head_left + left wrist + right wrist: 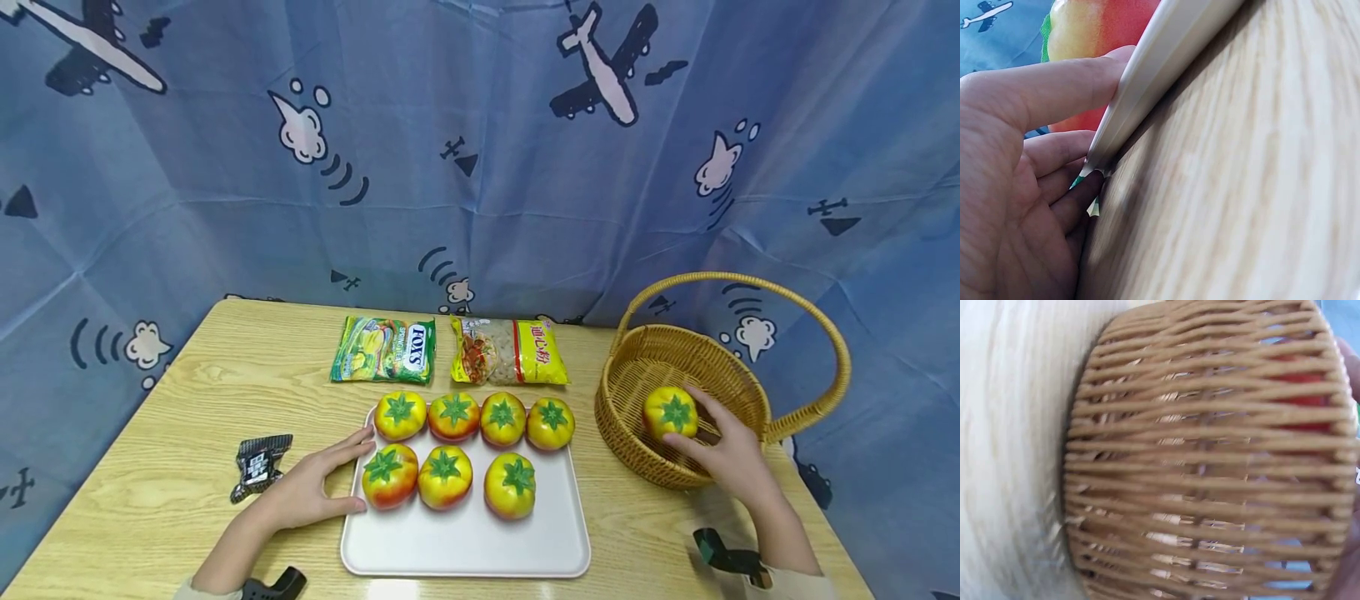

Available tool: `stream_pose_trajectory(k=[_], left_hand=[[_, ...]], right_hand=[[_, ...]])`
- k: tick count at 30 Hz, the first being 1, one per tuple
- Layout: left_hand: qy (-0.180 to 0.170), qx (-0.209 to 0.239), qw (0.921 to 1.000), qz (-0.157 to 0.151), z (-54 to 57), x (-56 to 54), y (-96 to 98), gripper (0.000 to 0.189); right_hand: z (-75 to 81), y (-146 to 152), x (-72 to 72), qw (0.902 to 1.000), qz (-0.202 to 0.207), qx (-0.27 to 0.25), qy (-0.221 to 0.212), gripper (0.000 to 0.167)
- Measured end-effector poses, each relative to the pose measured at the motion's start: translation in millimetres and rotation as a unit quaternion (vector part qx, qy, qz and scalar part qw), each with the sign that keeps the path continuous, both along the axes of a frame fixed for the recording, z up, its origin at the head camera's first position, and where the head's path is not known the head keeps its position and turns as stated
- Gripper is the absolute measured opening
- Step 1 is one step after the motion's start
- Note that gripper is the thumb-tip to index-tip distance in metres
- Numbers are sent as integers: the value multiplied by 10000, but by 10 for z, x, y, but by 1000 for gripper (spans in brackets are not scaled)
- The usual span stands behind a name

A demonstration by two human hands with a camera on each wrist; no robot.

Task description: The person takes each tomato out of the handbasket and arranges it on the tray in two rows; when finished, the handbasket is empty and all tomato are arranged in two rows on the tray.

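A red-and-yellow tomato with a green star-shaped top is in my right hand, thumb and fingers on opposite sides. This hand reaches over the near rim of the wicker basket, with the tomato inside the rim. In the right wrist view, the basket's woven side hides most of it. My left hand holds the left edge of a white tray; the left wrist view shows the thumb over the rim. Several similar tomatoes sit on the tray in two rows, the nearer row with a gap.
Behind the tray lie a green FOX'S candy bag and a yellow-and-clear pasta bag. A small black packet lies left of the tray. The basket's tall handle arches up and leans right. A blue patterned curtain hangs behind the table.
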State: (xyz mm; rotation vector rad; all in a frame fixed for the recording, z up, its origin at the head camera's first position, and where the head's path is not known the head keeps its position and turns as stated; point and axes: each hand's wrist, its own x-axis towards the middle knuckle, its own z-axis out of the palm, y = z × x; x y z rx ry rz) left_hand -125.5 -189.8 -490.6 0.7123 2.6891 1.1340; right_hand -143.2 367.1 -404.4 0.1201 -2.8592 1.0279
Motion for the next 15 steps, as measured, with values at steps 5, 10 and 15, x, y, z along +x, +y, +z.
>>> stream_pose_trajectory(k=[5, 10, 15], left_hand=[[17, 7, 10000, 4, -3, 9, -3, 80], [13, 5, 10000, 3, -1, -1, -6, 81], [29, -59, 10000, -4, -13, -13, -7, 81]], right_hand=[[44, -91, 0, 9989, 52, -84, 452, 80], [145, -247, 49, 9965, 285, -146, 766, 78], [195, -417, 120, 9941, 537, -231, 915, 78]])
